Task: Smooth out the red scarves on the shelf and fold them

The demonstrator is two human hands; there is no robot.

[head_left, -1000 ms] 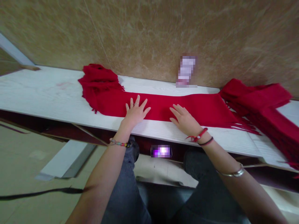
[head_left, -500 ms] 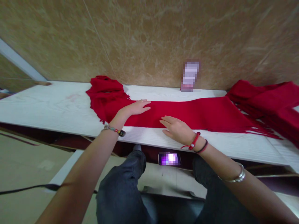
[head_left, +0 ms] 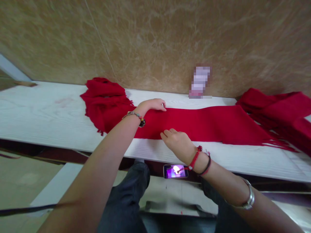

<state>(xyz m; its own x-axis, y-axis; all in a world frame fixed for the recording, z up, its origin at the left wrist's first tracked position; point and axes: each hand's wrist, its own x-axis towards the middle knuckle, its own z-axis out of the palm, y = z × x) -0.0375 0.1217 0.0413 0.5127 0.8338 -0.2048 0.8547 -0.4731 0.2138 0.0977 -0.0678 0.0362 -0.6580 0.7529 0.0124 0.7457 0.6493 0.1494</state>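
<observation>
A red fringed scarf [head_left: 204, 124] lies spread lengthwise along the white bench top, its left end bunched up in loose folds. At the scarf's far edge, my left hand [head_left: 155, 104] is closed, with fingers curled down and pinching the cloth. My right hand [head_left: 177, 142] grips the near edge a little further right, its fingers bent together over the fabric. The fingertips of both hands are partly hidden. The stretch of scarf between the hands is flat.
More red cloth with fringe [head_left: 277, 108] is heaped at the right. A blurred pale card or phone [head_left: 200, 79] leans on the brown marbled wall. A lit phone [head_left: 175, 171] rests below the white bench top's [head_left: 55, 106] front edge, near my knees.
Both hands have gone from lying flat with fingers outstretched to closed on the scarf's edges. My left hand shifted right to the far edge; my right hand moved slightly left and nearer.
</observation>
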